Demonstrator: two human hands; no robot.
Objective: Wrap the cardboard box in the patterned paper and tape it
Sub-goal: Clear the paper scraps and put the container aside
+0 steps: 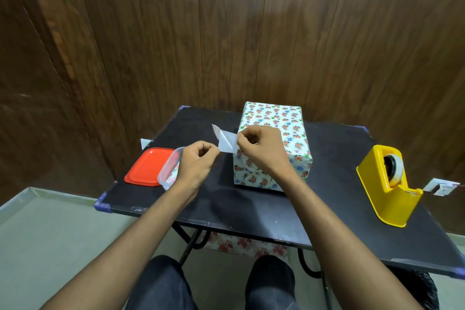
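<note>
Dark wood-panelled wall (226, 33) behind a black folding table (251, 209), seen from above as I sit at its near edge. Largest object on the table: the cardboard box (274, 138), already fully covered in floral patterned paper, standing toward the far edge near the middle, with folded end flaps visible on the face turned to me. Toward the right edge stands a yellow tape dispenser (387, 184), well apart from the box, its roll in place. At the left edge lies a red lid (148, 170), and just beside it, partly under my wrist, a clear plastic container (168, 171) holding something floral that I cannot identify. Above the table, just left of the box's top, my right hand (261, 148) and my left hand (198, 161) each have their fingers curled, pinching opposite ends of a small white paper scrap (227, 145), which is creased diagonally and torn along its upper left tip; it looks like an offcut, though I cannot tell if tape is stuck to it. Step in hand, as I judge it: wrapping is essentially complete, and I am dealing with a leftover piece. The next move likely calls for setting the scrap aside, perhaps in the container, then checking that the box's seams are taped.
</note>
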